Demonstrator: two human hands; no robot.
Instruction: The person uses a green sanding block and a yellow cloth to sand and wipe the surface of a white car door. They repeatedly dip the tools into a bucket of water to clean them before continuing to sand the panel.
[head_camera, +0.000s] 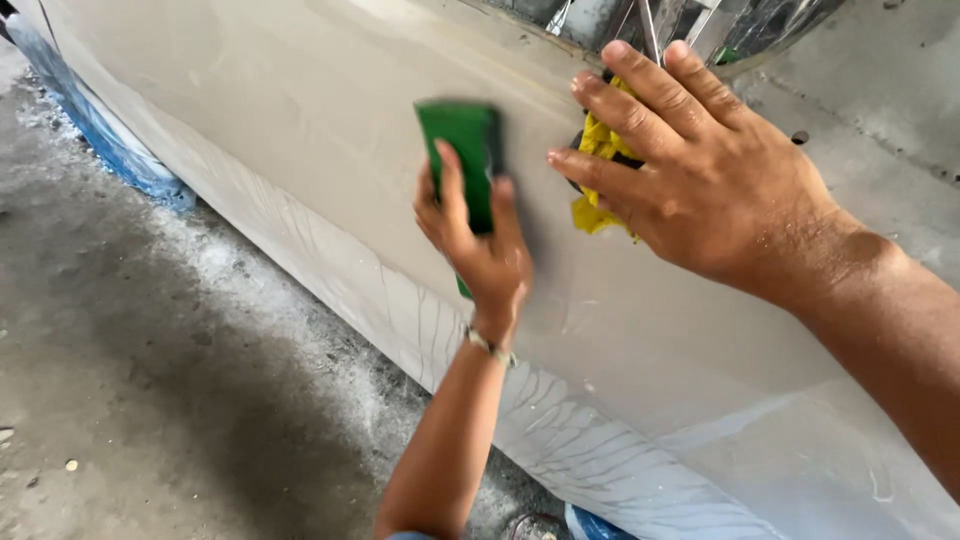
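My left hand (480, 235) grips the green sanding block (462, 160) flat on the grey panel (300, 130); right hand (700, 170), fingers spread, pins a yellow rag (598, 180). Tilting the block risks gouging the panel.

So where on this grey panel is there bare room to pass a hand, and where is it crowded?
Bare panel runs left of the green pad toward the blue tape, and below the right hand toward the streaked lower edge. It is crowded mid-top: the left hand presses the pad close beside the right hand, whose fingers cover a yellow rag.
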